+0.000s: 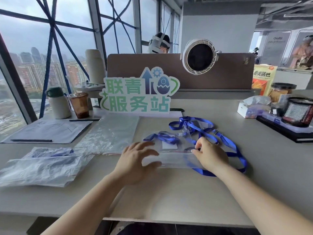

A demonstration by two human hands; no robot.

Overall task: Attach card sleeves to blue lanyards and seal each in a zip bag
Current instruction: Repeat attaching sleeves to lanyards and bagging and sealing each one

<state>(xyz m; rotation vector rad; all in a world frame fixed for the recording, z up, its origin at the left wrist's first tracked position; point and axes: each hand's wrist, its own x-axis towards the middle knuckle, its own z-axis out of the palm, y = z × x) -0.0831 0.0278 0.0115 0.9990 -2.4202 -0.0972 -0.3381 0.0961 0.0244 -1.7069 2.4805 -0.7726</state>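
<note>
A grey desk (169, 197) faces a brown partition (220, 78) beside tall windows (25, 48) under overcast daylight.

Soft gray daylight comes through the big windows (25, 39). The desk (169, 192) is bright with faint shadows, and the edges bend.

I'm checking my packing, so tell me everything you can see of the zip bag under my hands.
The zip bag is thin, clear, glossy plastic with a fine red line along its zip strip. It lies flat on the table, crosswise before the person. Inside are a bunched blue lanyard and a white card. The left hand, spread open, lies on its left end; the right hand pinches it by the red line. Whether it is sealed cannot be told.
</note>
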